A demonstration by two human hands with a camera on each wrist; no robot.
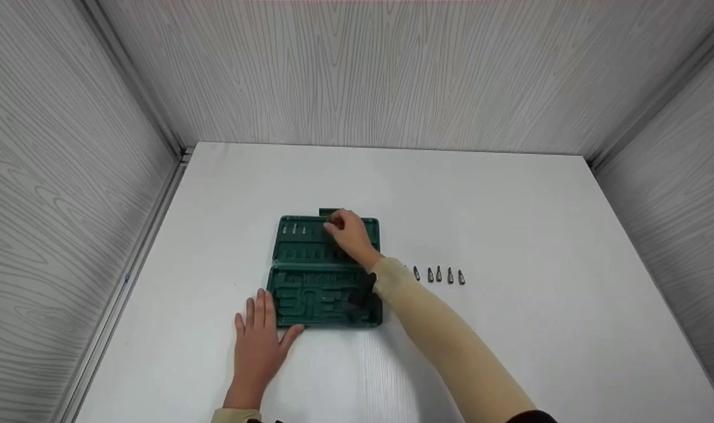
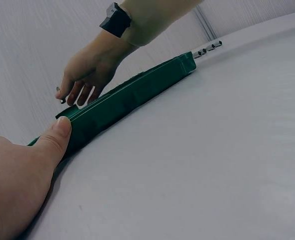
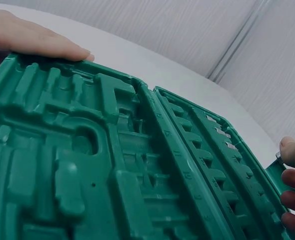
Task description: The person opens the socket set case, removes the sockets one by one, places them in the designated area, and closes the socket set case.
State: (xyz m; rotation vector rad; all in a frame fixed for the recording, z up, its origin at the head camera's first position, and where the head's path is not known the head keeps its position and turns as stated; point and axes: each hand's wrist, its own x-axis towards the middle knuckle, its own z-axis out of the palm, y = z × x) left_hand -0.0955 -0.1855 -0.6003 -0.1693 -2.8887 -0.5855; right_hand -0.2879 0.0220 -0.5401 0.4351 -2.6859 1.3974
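A green plastic bit case lies unfolded on the white table, its moulded slots facing up. My left hand rests against the case's near left corner, fingers straight along the side and thumb on the front edge; the left wrist view shows that thumb pressing the green wall. Over the far half of the case, my right hand pinches a small metal screwdriver bit between thumb and forefinger. Three bits sit in slots of that far half. The near half's shaped recesses hold nothing visible.
To the right of the case, several loose metal bits stand in a row on the white table. Wood-grain panels enclose the table at the back and both sides. A green latch flap sticks out behind the case.
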